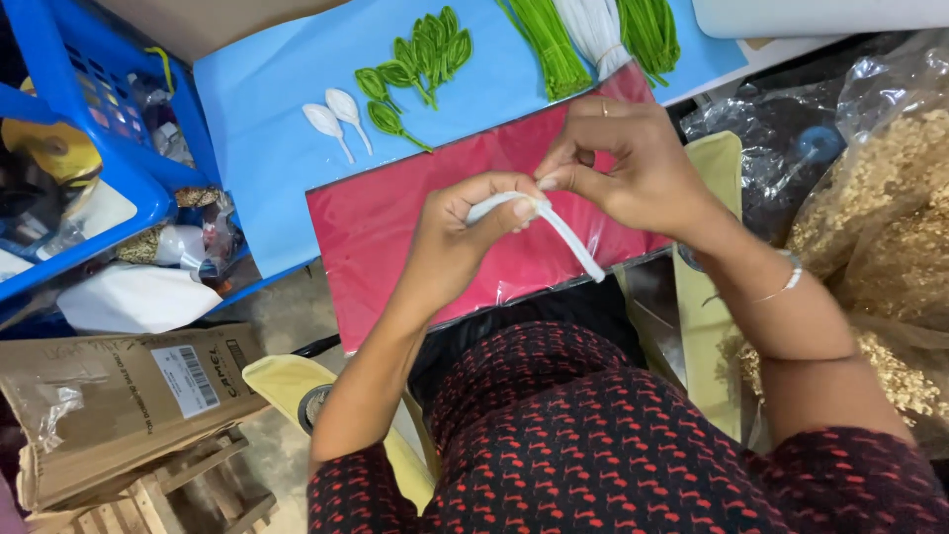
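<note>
Head view, both hands over the lap. Left hand (457, 229): fingers curled tight, thumb and forefinger pinched on the near end of a white chenille stem (554, 225). Right hand (628, 163): fingertips closed on the same stem just beside the left thumb, where the stem bends. The free end of the stem slants down and to the right, clear of both hands, above the red sheet (395, 237) in clear film.

Counts. White stems in hand: one. Finished white loop petals (336, 117) on the blue sheet (267, 129): two, side by side, touching. Green loop leaves (420, 59): roughly eight (they overlap, so the exact number cannot be told), fanned just right of the white pair. Straight stem bundles at the top edge: two green (544, 40) with one white bundle (593, 30) between them.

Surroundings. Blue plastic basket (109, 148) to the left, packed with mixed items. Cardboard box (119, 405) lower left, on a wooden frame. Clear bags of golden-tan material (890, 198) to the right. The right hand covers part of the red sheet's upper edge; the forearms hide its lower right part.
</note>
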